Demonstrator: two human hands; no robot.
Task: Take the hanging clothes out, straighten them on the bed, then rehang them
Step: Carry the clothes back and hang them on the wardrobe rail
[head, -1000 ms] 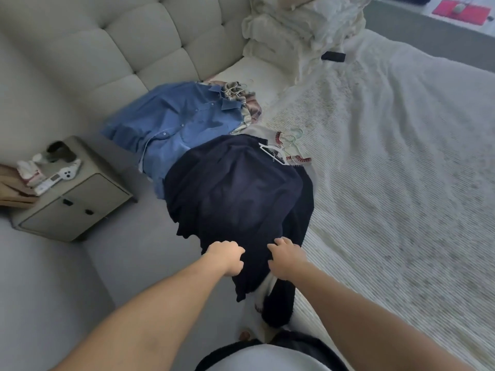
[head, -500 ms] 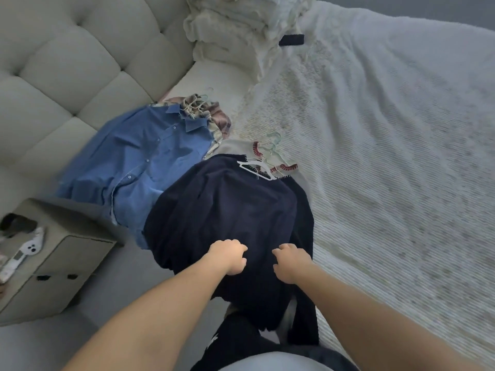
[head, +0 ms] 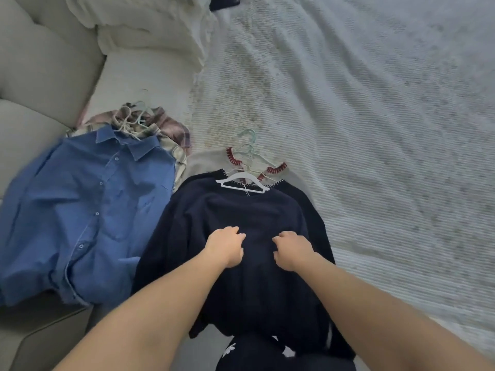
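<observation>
A dark navy sweater lies on the bed on a white hanger, on top of other hung clothes. My left hand and my right hand rest side by side on its middle, fingers curled into the fabric. Beneath it a cream garment with red trim shows at the collar, with pale green hanger hooks. To the left lies a blue denim shirt on a plaid shirt with more hangers.
The white textured bedspread stretches to the right. Folded white bedding is stacked at the top left against the padded headboard. A small dark object lies near the top edge. The bed's side edge runs at lower left.
The view has swung down and closer to the bed, and the nightstand has left the frame. Both hands have moved up the navy sweater from near its hem to its middle.
</observation>
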